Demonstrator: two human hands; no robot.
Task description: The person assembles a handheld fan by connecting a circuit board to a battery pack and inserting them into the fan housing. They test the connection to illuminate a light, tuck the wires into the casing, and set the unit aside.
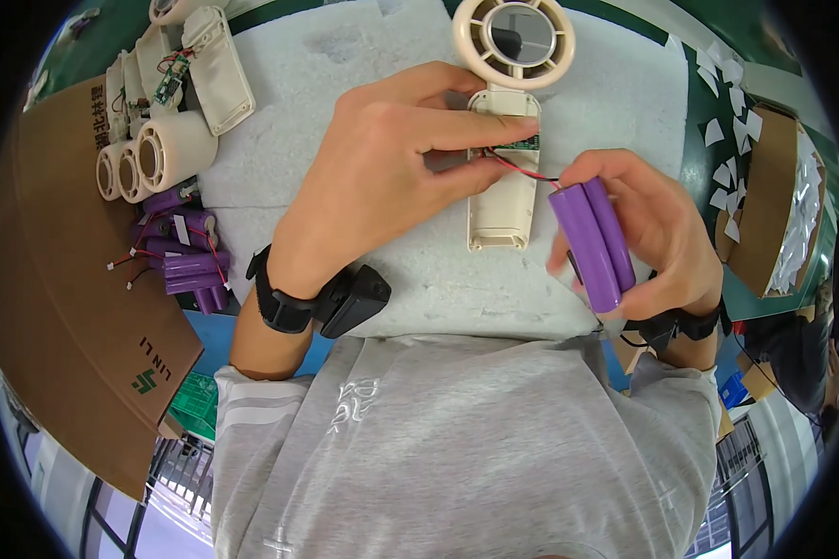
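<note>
A cream handheld fan (pixel 502 210) lies on a white foam sheet, its round head (pixel 515 78) away from me and its handle shell lying open. My left hand (pixel 410 140) presses fingertips on the green circuit board (pixel 524 143) inside the handle, thumb beside the wire connection. In my right hand (pixel 667 233) is a purple two-cell battery pack (pixel 589 244), held tilted just right of the handle. Red and black wires (pixel 529 172) run from the pack to the board. Whether the plug is fully seated is hidden by my left fingers.
Several purple battery packs (pixel 191 265) with wires lie at the left beside more cream fan parts (pixel 172 154). A brown cardboard sheet (pixel 84 279) covers the left side. At the right are small white paper pieces (pixel 713 133) and an open carton (pixel 760 200).
</note>
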